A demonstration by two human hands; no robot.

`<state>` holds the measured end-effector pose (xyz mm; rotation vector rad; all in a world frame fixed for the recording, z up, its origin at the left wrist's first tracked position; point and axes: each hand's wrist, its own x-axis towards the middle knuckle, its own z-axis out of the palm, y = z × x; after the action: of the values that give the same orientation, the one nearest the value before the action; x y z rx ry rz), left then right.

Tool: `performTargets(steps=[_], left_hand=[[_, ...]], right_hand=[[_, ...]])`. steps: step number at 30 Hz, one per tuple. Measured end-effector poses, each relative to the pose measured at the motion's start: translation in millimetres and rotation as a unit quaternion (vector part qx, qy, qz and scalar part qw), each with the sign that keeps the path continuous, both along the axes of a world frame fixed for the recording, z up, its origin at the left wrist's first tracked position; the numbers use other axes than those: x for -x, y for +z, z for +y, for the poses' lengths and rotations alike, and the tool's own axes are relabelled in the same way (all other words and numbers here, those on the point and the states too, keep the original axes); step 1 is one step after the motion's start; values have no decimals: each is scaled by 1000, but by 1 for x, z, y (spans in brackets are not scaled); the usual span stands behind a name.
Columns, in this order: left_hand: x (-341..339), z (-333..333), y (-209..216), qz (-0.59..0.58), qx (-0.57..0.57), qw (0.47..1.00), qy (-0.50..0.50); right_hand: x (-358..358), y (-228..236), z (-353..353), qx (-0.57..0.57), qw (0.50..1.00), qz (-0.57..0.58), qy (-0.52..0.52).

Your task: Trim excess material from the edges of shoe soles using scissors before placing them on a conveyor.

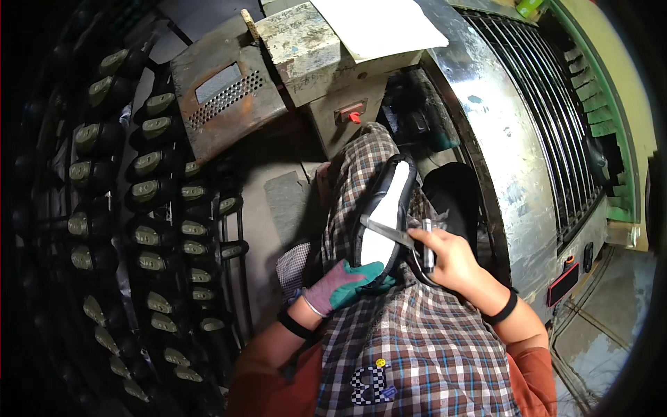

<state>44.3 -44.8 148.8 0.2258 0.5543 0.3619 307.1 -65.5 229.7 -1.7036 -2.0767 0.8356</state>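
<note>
A black shoe with a white underside lies sole up across my lap, its long axis running away from me. My left hand, in a purple and teal glove, is closed around the shoe's near end. My bare right hand grips a metal-bladed tool with a dark curved handle. Its flat blade reaches left across the white underside, over the middle of the shoe. A short silver and black piece shows beside my right fingers; I cannot tell whether it is part of the tool.
Racks of black shoe forms fill the left side. Ahead stand a rusty perforated metal box and a worn cabinet with a red switch and white paper. A barred metal machine runs along the right, with a red-edged phone nearby.
</note>
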Motion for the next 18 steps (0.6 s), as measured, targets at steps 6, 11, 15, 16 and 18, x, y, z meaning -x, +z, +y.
performTargets(steps=[6,11,15,16,18], left_hand=[[4,16,14,80,-282,942,-163],[26,58,24,403,-756,499,-132],[17,39,29,151,-232,945,176],[4,28,54,180,-169,961,122],[-4,-12,38,33,-113,981,152]], right_hand=[[-13,-14,5,91,830,458,-305],[-2,2,20,198,537,663,-482],[2,-32,-23,289,759,517,-269],[9,-34,-20,274,767,514,-270],[17,-28,-9,249,784,512,-246]])
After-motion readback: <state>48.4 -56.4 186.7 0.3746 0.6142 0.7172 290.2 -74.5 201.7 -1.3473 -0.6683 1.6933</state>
